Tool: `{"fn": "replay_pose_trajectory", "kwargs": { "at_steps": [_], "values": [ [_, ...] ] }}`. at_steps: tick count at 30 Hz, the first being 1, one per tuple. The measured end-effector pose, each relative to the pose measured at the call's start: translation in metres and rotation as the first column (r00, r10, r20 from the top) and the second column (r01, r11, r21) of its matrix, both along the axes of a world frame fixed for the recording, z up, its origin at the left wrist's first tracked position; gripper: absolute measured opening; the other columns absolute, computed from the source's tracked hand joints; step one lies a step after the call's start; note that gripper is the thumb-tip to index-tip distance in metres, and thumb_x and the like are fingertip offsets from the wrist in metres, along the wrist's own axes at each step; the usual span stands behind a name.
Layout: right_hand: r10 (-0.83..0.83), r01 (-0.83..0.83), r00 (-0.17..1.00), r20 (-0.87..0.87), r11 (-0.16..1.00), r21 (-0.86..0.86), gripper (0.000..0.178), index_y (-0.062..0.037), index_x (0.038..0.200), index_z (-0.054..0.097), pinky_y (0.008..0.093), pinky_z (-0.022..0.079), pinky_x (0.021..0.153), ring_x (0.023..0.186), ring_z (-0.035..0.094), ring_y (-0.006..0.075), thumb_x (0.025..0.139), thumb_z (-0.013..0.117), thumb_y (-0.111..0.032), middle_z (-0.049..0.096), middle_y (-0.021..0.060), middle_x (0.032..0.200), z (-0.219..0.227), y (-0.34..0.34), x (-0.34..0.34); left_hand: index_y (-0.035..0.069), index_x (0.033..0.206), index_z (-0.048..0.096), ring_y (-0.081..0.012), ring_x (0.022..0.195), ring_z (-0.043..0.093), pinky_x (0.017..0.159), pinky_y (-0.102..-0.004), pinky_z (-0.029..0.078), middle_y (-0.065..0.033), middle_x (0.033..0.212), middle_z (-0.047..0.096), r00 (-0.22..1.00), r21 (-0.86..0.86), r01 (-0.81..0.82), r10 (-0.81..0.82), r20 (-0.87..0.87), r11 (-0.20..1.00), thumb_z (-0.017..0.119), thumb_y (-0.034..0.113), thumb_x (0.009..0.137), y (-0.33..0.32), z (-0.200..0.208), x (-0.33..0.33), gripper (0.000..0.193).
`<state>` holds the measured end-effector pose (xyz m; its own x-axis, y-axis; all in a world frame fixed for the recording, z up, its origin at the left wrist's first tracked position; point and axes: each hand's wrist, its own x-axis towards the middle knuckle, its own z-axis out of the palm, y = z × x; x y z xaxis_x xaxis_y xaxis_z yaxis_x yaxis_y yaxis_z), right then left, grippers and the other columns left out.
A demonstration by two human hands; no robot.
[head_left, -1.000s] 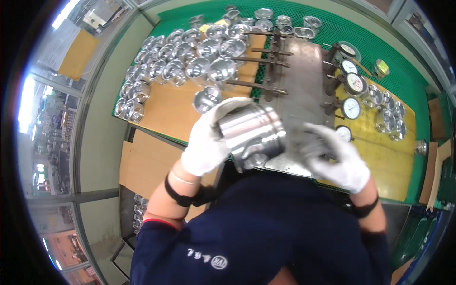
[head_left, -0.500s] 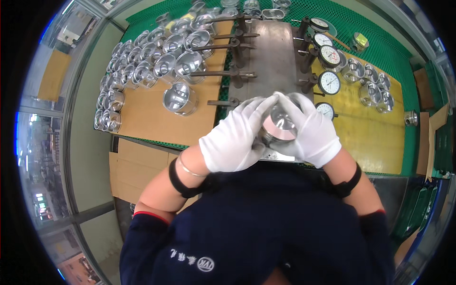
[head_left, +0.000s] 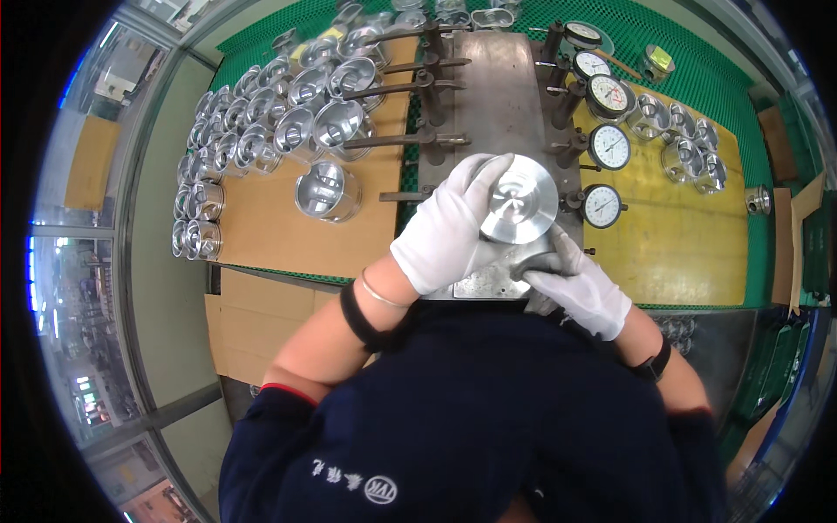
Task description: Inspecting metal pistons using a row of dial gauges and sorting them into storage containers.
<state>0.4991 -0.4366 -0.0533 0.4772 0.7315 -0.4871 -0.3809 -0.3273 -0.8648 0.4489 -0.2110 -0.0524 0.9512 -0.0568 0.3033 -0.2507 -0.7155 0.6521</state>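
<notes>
Green mesh mat (head_left: pixel 724 100) spread over the bench. On it, left side, brown cardboard sheet (head_left: pixel 279 228); right side, yellow board (head_left: pixel 671 261). Crowd of upright metal pistons (head_left: pixel 255 148) fills the far part of the cardboard, one lone piston (head_left: pixel 327 193) set nearer the person. Steel plate (head_left: pixel 497 96) runs away from the body between cardboard and board.

Left forearm (head_left: pixel 327 336) comes in from lower left, slanting up and inward, wrist close to straight. Right forearm (head_left: pixel 671 375) mirrors it from lower right, reaching less far forward.

Left hand (head_left: pixel 440 231), white glove: back of hand toward the viewer, fingers laid together and curved along the far left side of a piston, thumb side low, toward the body. Grip closed on that piston.

Right hand (head_left: pixel 593 296), white glove: lower and closer to the body, fingers bent, index raised to the piston's lower right edge, thumb pointing left. Contact there, cannot tell. Dark grey shape between thumb and fingers; cannot tell whether glove or held object, so finger closure unclear.

Held piston (head_left: pixel 520 199): bright round crown facing up at the viewer, above the near end of the steel plate. Resting or lifted, cannot tell.

Dial gauges (head_left: pixel 602 206) stand along the plate's right side, the nearest just beside the piston. Black strap (head_left: pixel 359 315) on left forearm, thin bracelet (head_left: pixel 382 294) nearer the wrist. Smallest: the dark grey shape (head_left: pixel 538 262).
</notes>
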Motion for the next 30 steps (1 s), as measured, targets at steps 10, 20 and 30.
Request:
{"fn": "replay_pose_trajectory", "kwargs": {
  "at_steps": [10,20,30],
  "values": [
    [-0.036,0.035,0.996,-0.078,0.999,-0.014,0.096,-0.0077,0.158,-0.007,0.0317,0.058,0.064,0.076,0.068,0.0198,0.095,0.064,-0.015,0.064,0.0198,0.118,0.003,0.004,0.002,0.008,0.145,0.038,-0.0407,0.120,0.054,0.100,-0.0450,0.048,-0.0204,0.138,0.047,0.999,-0.043,0.017,-0.016,0.039,0.999,0.088,0.021,0.068,0.002,-0.002,0.009,0.093],
    [-0.012,0.008,0.997,-0.071,0.999,-0.052,0.097,-0.0052,0.158,-0.005,0.0310,0.058,0.069,0.083,0.069,0.0194,0.093,0.065,-0.023,0.063,0.0217,0.123,-0.005,0.002,0.005,0.005,0.146,0.036,-0.0423,0.117,0.055,0.098,-0.0454,0.048,-0.0228,0.135,0.049,0.998,-0.009,-0.005,0.006,0.066,1.000,0.089,0.022,0.069,0.001,-0.006,0.011,0.094],
    [-0.002,0.010,0.996,0.085,0.995,-0.098,0.097,-0.0028,0.159,0.000,0.0289,0.053,0.079,0.093,0.066,0.0183,0.092,0.066,-0.026,0.069,0.0166,0.113,-0.008,0.005,0.003,0.004,0.145,0.036,-0.0436,0.117,0.055,0.098,-0.0461,0.048,-0.0246,0.134,0.050,0.997,-0.012,-0.018,0.019,0.072,1.000,0.090,0.024,0.068,0.000,-0.007,0.011,0.096]
  ]
}}
